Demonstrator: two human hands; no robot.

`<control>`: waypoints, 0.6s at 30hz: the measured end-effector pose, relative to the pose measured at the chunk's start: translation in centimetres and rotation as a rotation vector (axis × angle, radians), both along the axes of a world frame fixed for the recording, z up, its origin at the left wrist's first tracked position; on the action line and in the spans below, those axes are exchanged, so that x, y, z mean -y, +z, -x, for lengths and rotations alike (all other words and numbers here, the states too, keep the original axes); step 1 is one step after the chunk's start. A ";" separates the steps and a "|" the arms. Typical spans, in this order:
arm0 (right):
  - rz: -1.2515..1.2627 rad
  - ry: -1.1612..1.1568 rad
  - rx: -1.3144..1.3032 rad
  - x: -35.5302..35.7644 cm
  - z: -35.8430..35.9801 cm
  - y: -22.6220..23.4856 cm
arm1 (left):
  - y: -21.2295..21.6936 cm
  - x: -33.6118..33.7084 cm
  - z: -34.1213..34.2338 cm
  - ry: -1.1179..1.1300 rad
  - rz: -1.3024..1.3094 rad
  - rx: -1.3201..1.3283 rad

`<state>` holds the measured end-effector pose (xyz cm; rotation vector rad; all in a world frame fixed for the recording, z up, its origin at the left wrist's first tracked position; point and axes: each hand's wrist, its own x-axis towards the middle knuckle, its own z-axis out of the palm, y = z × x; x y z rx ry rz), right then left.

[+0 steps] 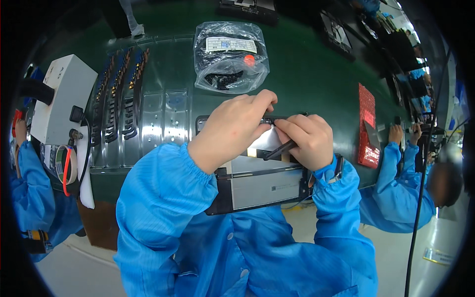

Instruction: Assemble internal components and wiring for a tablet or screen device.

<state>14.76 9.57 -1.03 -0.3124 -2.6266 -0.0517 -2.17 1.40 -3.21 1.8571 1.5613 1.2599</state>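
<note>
An opened tablet [225,193] with a black frame and silver-grey inner panels lies in front of me, tilted slightly. My left hand [235,126] reaches over its upper left part, fingers bent and thumb at the far edge; whatever is between them is hidden. My right hand [309,141] is closed around a slim black pen-like tool [282,149], its tip pointing left over the panels. The right thumb and index finger also meet at the tablet's far edge, near the left thumb. Any small part there is too small to make out.
Beyond my hands lies a clear plastic bag [230,59] with black parts. Clear trays [166,126] with strips of flex-cable parts [114,94] are left, beside a white box-shaped device [64,99]. Red bubble wrap [367,123] lies right. Co-workers [403,193] sit on both sides.
</note>
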 end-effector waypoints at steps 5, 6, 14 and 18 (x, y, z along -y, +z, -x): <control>-0.075 -0.007 0.052 0.7 0.1 0.1 | 0.3 0.2 0.0 0.008 0.005 -0.042; -0.088 -0.010 0.057 0.7 0.1 0.2 | 0.3 0.2 0.0 0.009 -0.002 -0.051; -0.062 -0.036 0.101 1.4 0.4 0.6 | 0.5 0.2 0.1 -0.031 -0.081 -0.173; 0.161 -0.024 -0.021 0.4 -0.2 1.2 | 0.8 0.7 -0.2 0.001 -0.141 -0.439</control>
